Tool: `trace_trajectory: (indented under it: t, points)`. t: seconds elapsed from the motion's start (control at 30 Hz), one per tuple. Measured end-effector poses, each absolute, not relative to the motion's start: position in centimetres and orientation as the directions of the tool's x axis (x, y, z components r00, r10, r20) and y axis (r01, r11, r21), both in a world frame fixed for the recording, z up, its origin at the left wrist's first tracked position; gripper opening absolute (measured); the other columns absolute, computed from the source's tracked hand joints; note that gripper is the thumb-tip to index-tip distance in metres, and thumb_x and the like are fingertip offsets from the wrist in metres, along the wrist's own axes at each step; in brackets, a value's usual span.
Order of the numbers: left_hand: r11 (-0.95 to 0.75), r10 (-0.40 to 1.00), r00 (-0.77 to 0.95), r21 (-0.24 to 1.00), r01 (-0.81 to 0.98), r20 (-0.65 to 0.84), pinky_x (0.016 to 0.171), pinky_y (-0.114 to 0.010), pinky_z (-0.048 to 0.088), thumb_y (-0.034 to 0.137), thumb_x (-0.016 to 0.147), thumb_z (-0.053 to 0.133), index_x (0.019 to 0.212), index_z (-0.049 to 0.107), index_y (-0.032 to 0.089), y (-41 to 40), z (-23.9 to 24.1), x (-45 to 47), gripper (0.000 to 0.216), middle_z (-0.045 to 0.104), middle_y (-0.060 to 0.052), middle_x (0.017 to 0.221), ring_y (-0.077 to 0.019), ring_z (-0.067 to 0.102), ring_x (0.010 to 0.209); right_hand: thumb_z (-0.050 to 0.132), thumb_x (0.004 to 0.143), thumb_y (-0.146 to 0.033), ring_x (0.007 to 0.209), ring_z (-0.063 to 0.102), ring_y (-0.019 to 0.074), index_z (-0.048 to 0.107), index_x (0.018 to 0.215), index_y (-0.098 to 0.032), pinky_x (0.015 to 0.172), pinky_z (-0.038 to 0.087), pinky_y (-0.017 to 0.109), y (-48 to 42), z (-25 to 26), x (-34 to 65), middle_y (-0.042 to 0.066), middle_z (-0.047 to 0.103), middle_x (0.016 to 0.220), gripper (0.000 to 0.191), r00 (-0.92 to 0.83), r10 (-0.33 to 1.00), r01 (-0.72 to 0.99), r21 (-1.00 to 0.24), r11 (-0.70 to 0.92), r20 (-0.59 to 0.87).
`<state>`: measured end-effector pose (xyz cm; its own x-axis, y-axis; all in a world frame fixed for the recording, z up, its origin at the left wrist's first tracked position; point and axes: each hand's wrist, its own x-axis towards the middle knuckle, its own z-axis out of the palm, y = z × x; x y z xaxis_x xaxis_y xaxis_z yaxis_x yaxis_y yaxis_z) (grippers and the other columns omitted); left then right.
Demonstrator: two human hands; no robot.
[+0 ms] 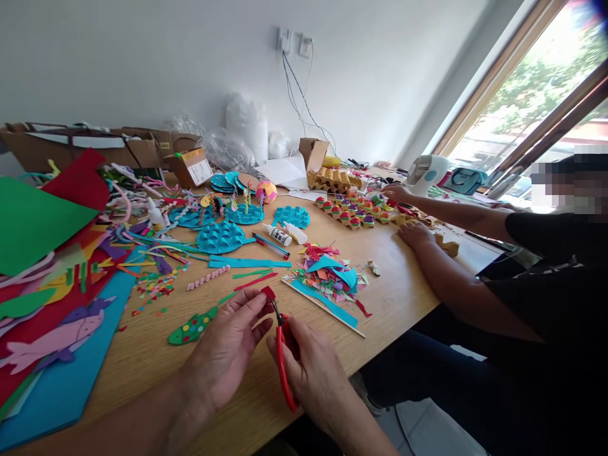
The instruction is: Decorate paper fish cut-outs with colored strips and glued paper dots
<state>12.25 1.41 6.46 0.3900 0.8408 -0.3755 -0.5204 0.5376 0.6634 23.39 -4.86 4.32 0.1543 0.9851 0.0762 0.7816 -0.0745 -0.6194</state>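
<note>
Between the thumb and finger of my left hand (232,335) is a small piece of red paper (268,293). My right hand (316,361) grips red-handled scissors (282,361), whose blades meet the paper's lower edge. Just beyond my left hand, a green paper fish (192,326) with coloured dots lies flat on the table. Thin red and green paper strips (255,282) rest past my fingertips. A wooden stick (327,309) and a blue strip lie to the right, beside a heap of paper scraps (330,269).
Coloured paper sheets (42,221) and pink paper fish cover the table's left side. Blue egg-carton pieces (223,237), glue bottles (278,235) and pens stand farther back. At right, a co-worker's arms (451,278) reach over the table near painted egg cartons (351,212).
</note>
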Motion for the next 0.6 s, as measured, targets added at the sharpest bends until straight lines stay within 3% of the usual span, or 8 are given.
trace_trajectory:
  t: [0.6]
  points:
    - [0.507,0.846,0.452,0.686,-0.522,-0.282,0.054,-0.016,0.047,0.015,0.066,0.071,0.075,0.063,0.014,1.3,5.5,12.4,0.012,0.065,-0.002,0.072,-0.0092,0.058,0.062,0.042,0.082,-0.039,0.053,0.042,0.0113,0.038,0.062,-0.019,0.05,0.025,0.021,-4.2,4.1,23.4,0.001,0.051,0.059,0.028,0.168,0.982,0.754,-0.653,-0.072,0.087]
